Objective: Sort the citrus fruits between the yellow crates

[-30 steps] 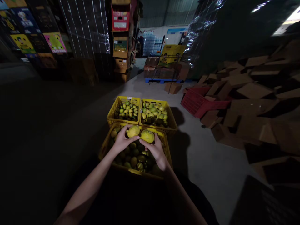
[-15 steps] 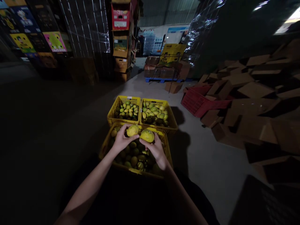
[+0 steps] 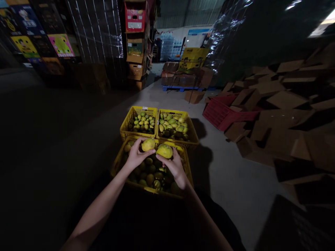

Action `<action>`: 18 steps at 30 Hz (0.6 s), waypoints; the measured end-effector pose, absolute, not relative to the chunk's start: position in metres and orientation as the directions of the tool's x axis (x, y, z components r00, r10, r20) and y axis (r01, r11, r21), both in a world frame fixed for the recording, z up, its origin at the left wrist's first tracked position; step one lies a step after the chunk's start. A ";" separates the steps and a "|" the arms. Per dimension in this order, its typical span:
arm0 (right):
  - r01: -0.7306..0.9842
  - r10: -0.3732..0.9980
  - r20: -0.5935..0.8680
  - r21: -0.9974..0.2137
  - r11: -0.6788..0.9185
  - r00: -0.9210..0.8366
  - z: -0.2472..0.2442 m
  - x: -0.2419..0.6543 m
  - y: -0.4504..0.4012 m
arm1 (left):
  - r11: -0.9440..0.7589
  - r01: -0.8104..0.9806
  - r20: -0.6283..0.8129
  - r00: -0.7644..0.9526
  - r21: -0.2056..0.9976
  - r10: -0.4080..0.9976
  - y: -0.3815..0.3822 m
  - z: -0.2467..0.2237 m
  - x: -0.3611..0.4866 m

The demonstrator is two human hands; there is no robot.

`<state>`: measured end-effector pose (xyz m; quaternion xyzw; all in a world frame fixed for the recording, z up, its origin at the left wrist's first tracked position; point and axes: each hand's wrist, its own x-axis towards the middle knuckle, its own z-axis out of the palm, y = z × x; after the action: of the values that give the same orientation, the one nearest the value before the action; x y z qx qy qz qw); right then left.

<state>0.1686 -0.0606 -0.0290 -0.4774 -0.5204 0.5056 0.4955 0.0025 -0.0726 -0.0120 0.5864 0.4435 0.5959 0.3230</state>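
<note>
My left hand [image 3: 136,156] is wrapped round a yellow fruit [image 3: 148,144], thumb below it. A second yellow fruit [image 3: 164,151] with greenish marks is gripped in my right hand [image 3: 175,166]. Both fruits are held side by side above the near yellow crate [image 3: 150,190], which contains many darker, shaded fruits. Behind it stand two more yellow crates: the left one [image 3: 125,131] has small green and yellow fruits, the right one [image 3: 193,134] larger yellow-green ones.
A red crate [image 3: 218,113] lies tilted at the right beside a big heap of cardboard boxes [image 3: 285,118]. Farther back are a blue pallet [image 3: 178,88] with boxes, a small carton [image 3: 194,96] and a tall box stack [image 3: 135,47].
</note>
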 end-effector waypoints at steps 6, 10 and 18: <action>-0.061 0.998 0.004 -0.998 0.000 -0.067 -0.021 0.166 -0.066 | -0.358 0.108 0.369 -0.117 0.928 0.922 -0.074 -0.009 0.003; -0.232 0.985 -0.104 -0.963 -0.134 -0.135 -0.012 0.168 -0.071 | -0.291 -0.014 0.286 -0.127 0.957 0.950 -0.075 -0.006 0.005; -0.431 0.944 -0.215 -0.848 -0.308 -0.251 -0.011 0.174 -0.061 | 0.215 -0.421 -0.213 0.053 0.881 0.976 -0.071 -0.003 -0.001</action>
<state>0.1737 -0.0613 -0.0108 -0.3784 -0.3386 0.7147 0.4811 -0.0005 -0.0710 -0.0026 0.3223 0.4300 0.5372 0.6501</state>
